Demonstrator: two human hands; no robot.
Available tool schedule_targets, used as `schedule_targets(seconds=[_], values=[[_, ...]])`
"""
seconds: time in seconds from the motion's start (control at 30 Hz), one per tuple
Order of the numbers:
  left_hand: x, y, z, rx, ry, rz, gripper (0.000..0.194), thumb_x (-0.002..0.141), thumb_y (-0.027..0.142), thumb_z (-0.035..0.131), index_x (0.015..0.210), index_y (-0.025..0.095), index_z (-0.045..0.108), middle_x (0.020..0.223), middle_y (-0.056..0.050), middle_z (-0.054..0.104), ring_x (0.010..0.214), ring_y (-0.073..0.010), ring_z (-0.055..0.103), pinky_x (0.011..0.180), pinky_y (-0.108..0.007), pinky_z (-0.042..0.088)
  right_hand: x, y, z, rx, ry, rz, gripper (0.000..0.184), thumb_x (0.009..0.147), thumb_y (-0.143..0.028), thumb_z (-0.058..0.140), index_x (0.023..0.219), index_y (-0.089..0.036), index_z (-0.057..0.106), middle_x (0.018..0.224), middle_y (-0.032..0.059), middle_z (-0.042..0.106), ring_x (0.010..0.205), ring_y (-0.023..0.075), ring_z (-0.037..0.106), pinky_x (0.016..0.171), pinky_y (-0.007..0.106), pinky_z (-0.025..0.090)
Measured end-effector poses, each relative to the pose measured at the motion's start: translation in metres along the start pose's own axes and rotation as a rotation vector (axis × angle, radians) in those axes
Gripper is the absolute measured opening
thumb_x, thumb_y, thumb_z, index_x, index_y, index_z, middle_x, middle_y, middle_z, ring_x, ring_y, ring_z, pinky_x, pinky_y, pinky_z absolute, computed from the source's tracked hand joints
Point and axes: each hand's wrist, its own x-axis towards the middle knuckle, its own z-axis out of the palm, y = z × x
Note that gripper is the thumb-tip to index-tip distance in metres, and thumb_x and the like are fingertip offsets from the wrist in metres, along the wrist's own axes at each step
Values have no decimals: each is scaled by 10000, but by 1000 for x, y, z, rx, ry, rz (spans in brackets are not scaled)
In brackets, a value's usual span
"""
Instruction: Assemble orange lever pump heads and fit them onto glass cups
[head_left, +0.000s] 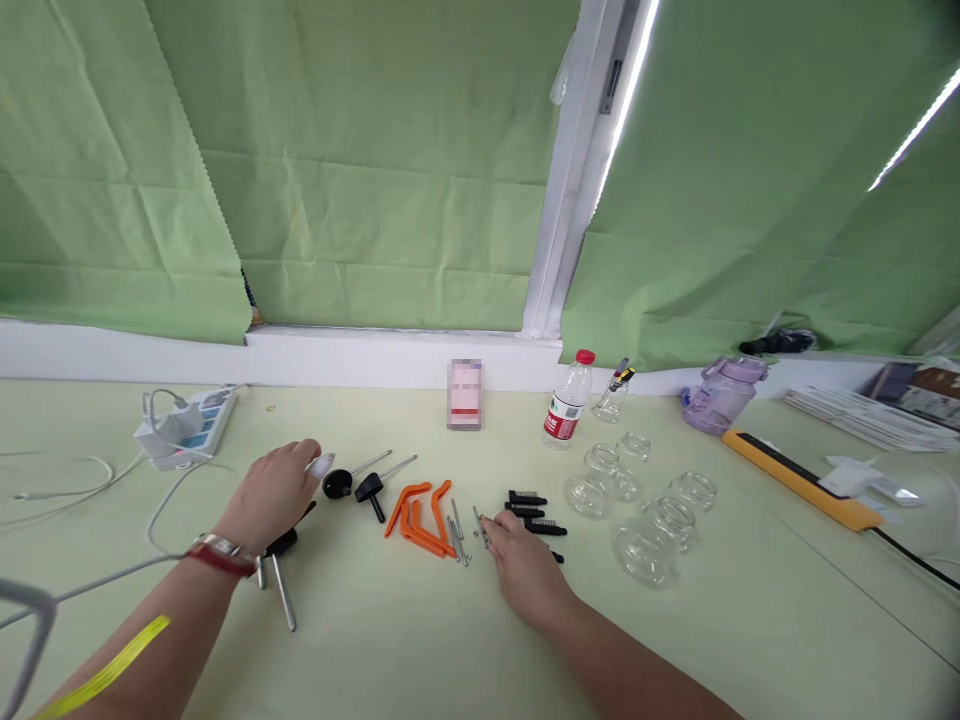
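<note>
Rods [456,518] of thin metal lie beside the right hand [525,568]; clock directions are taken from its fingertips, twelve towards the curtains. One further rod [478,518] lies at those fingertips. The right fingers are bunched together and bent down to the table; whether they pinch that rod cannot be told. The left hand [274,488], well off at nine o'clock, has its fingers curled close together against a white item [320,466]; a firm grip on it cannot be confirmed.

Handling, in my judgement: the rod should be taken mid-shank between thumb and forefinger, one end tipped up first, with the knuckles kept clear of the black ridged pieces [527,497] at two to three o'clock, so that neither group is scattered.

Count: rods, at least three near nine o'clock, plus the one at the fingertips; exact total uncertain. Orange bent pieces [409,500], apparently four, farther out at nine. Black ridged pieces, at least four, one partly hidden by the hand. Black knobs with metal shafts [369,487], two between nine and ten, with more such parts beneath the left wrist, number unclear. Glass jars [589,497], apparently four, at three. Red-capped bottle [561,415], one, at one.
</note>
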Motion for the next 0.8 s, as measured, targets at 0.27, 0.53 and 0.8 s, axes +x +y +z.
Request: schedule_targets(seconds=[0.27,0.53,0.8], values=[[-66,-23,18,11,-134,108,500,765,228,414,1252,208,521,1200,-123,591,1088,-320,552,789,-392,471,-1,-1,-2,-159,-37,14,217,855,-78,407,863,-184,596,893,46,552,627,123,508,545,240,287],[-75,-14,18,-152,-200,250,696,636,34,364,1270,267,532,1357,-32,504,1189,-267,508,962,-373,423,-3,2,-4,-180,-18,53,239,881,-88,380,759,-164,570,841,44,548,626,121,502,539,244,263],[-71,-19,20,-13,-281,288,749,602,-35,358,1221,329,572,1351,-34,513,1238,-262,465,956,-418,421,-2,5,-2,-181,-23,32,260,898,-101,357,733,-158,550,837,46,549,606,119,495,532,252,252]])
